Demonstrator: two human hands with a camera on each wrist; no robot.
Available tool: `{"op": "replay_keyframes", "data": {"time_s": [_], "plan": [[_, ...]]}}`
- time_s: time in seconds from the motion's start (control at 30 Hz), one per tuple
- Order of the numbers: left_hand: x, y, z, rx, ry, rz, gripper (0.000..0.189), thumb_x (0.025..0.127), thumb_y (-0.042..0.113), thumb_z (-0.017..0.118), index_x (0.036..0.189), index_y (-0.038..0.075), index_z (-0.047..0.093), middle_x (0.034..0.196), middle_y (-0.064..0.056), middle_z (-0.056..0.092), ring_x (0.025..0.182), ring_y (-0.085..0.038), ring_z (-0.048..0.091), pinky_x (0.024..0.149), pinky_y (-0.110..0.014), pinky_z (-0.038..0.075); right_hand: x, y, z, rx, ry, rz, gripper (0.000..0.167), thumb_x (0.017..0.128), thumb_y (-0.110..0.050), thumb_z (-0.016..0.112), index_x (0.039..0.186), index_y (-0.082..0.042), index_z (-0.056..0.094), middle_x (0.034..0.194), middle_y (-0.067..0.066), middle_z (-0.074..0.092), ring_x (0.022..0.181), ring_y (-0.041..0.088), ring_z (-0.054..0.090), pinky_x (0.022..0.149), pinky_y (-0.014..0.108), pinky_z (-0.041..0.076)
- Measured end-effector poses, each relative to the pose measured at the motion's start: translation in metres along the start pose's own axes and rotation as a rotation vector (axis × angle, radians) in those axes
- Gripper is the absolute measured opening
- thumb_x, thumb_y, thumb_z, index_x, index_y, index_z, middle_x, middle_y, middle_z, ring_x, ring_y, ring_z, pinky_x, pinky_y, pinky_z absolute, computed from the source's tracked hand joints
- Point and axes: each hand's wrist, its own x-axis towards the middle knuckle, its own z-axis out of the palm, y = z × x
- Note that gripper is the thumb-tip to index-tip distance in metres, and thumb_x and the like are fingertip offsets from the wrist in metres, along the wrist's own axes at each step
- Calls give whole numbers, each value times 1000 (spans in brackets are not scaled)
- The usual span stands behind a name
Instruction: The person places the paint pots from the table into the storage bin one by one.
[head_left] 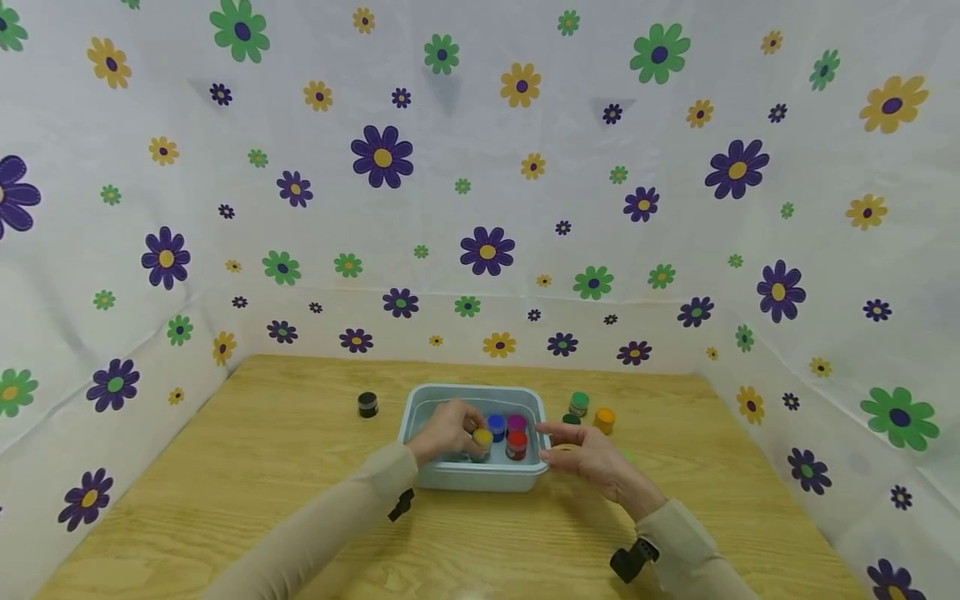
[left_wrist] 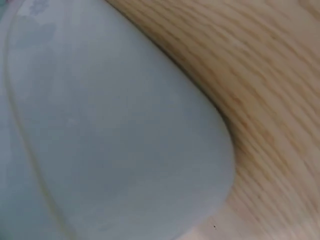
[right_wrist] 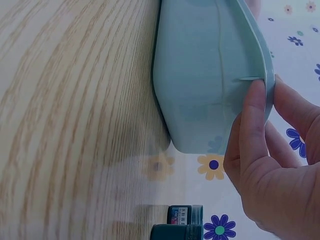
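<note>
A pale blue plastic bin (head_left: 480,481) stands on the wooden table. Inside it my left hand (head_left: 447,431) grips a small paint jar with a yellow lid (head_left: 482,437). Beside that jar, in the bin, are a blue jar (head_left: 497,426), a purple jar (head_left: 517,424) and a red jar (head_left: 516,445). My right hand (head_left: 596,467) pinches the bin's right rim between thumb and fingers, as the right wrist view shows at the bin edge (right_wrist: 269,75). Only the outer bin wall (left_wrist: 130,120) and table fill the left wrist view; the left hand is out of it.
On the table left of the bin is a black jar (head_left: 367,405). Right of it stand a green jar (head_left: 579,404), a dark green jar (head_left: 572,419) and an orange jar (head_left: 604,420), with others partly hidden by the right hand. A flower-patterned sheet (head_left: 450,217) encloses the table.
</note>
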Motion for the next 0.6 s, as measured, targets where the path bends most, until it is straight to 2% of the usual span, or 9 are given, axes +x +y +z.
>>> {"op": "replay_keyframes", "data": {"time_s": [0.23,0.4,0.47,0.6], "plan": [[2,-2,2,76,-10,-25,35,64,4,90,95,6,75,94,-9,74,88,-20,67,72,-31,58,1,0,1,-9,9,3,57,87,-18,75,138,-2,55,141,27,40,94,17,61,87,29,59],[3,-4,2,34,-53,-27,34,67,6,88,98,2,74,89,-10,73,78,-18,67,65,-30,59,1,0,1,-15,11,5,57,87,-18,75,138,-2,55,142,27,39,95,18,61,87,29,59],[2,-4,1,38,-65,-10,34,68,9,87,98,1,73,86,-8,73,74,-16,66,63,-28,58,0,0,2,-11,8,7,57,87,-18,75,138,-2,55,141,27,39,95,17,61,87,29,59],[3,-4,1,64,-56,-9,37,69,15,87,101,1,74,88,-7,73,79,-15,65,69,-28,58,1,0,1,-9,4,7,57,87,-18,75,138,-2,54,140,26,40,93,17,60,86,28,59]]}}
